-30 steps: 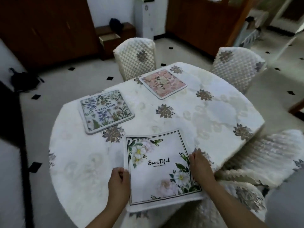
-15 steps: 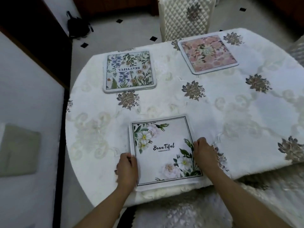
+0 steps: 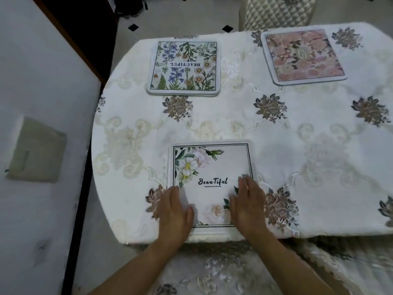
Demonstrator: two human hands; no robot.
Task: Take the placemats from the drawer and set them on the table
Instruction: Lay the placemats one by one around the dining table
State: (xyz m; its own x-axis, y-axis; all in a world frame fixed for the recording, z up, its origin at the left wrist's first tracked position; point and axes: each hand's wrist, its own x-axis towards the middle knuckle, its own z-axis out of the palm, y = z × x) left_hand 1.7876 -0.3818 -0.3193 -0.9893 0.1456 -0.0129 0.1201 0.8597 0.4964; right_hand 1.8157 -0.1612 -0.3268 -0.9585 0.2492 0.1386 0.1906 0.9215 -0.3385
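Three placemats lie on the table [image 3: 319,150], which wears a white floral cloth. The near one, a white placemat [image 3: 212,167] printed "Beautiful" with white flowers, lies flat at the front edge. My left hand [image 3: 175,211] rests palm down on its lower left corner. My right hand [image 3: 247,204] presses flat on its lower right part. A blue-flower placemat [image 3: 184,68] lies at the far left. Far right sits a pink placemat [image 3: 303,56].
A quilted chair back [image 3: 276,12] stands behind the table's far side. A cushioned chair seat [image 3: 223,271] is under the front edge, below my arms. A white wall with a grey switch plate [image 3: 36,150] is close on the left.
My hands were gripping the white placemat's side edges; now both lie flat on top of it. The placemat has settled flat on the table and the view has tilted further down.
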